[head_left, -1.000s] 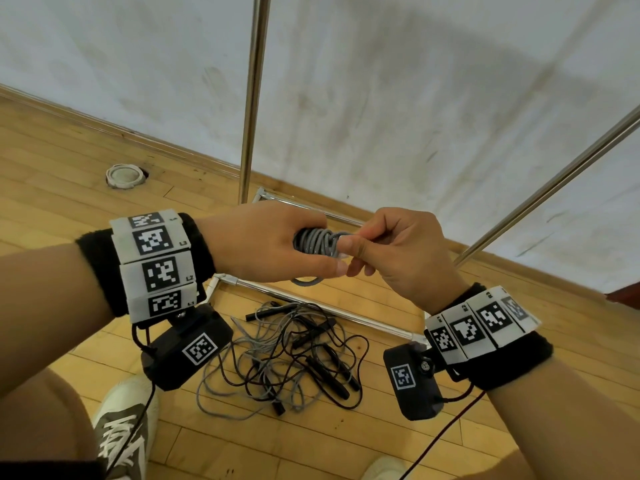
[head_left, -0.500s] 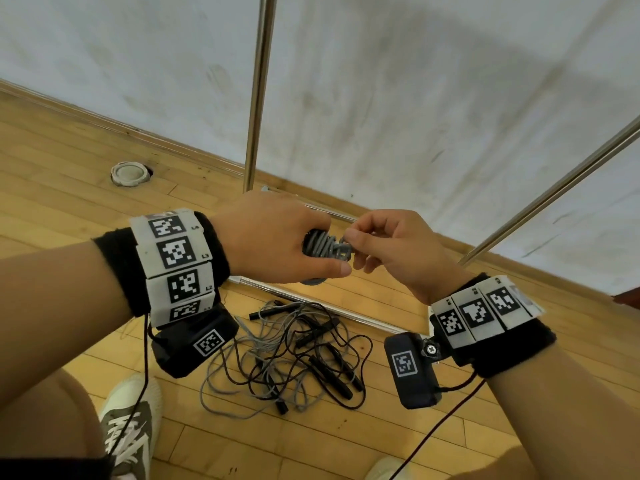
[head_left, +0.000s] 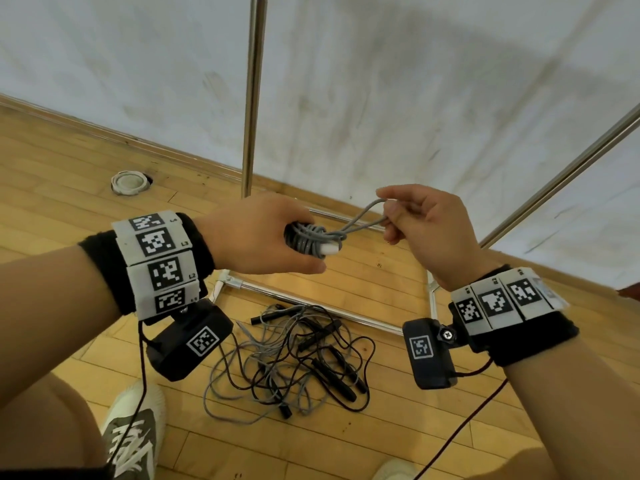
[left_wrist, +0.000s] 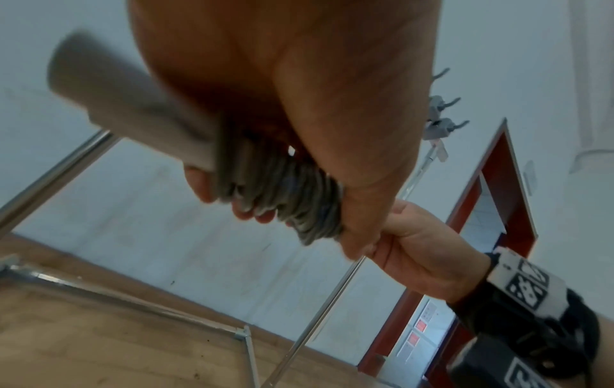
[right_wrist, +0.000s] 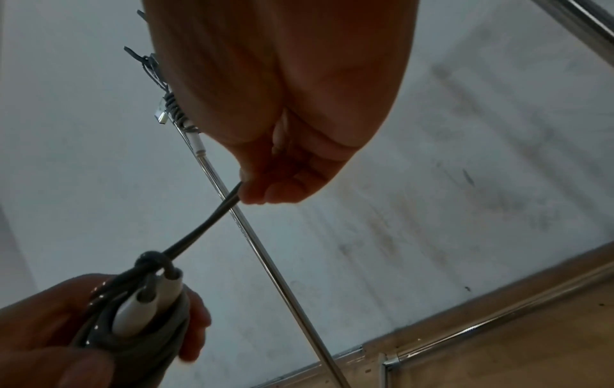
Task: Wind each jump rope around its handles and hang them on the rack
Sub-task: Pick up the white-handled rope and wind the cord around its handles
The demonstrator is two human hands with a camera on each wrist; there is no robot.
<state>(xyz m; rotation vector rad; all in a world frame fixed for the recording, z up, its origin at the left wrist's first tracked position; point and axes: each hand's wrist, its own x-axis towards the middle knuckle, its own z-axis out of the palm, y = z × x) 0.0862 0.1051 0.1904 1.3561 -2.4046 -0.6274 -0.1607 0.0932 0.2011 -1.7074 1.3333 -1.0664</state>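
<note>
Two hands were busy with one grey jump rope. The left hand point(head_left: 258, 237) had its grip closed around the wound bundle point(head_left: 306, 239), fingers curled over the grey coils and the pale handles point(right_wrist: 139, 309), whose white tips stuck out on the side of the right hand. The right hand point(head_left: 422, 230) had a narrow grip: thumb and fingers pinched a short loop of cord point(head_left: 363, 220) that came out of the bundle.

Half a second before, the right hand was pressed close against the bundle and no free cord could be seen between the hands. Now it had moved away to the right and a little up, and the loop was stretched between the two hands. In the right wrist view the cord seemed to cross itself in a small knot at the handle tips. I judged that the winding of this rope was finished and the loop was pulled out to lock the coils and to serve for hanging.

Below the hands, the other ropes point(head_left: 294, 358), black and grey, lay tangled on the wooden floor point(head_left: 69, 161), inside the base of the metal rack point(head_left: 254, 98). High on the rack pole, one wound rope point(right_wrist: 171, 110) seemed to hang already, near small hooks point(left_wrist: 445, 110). The pile still waited for winding.
</note>
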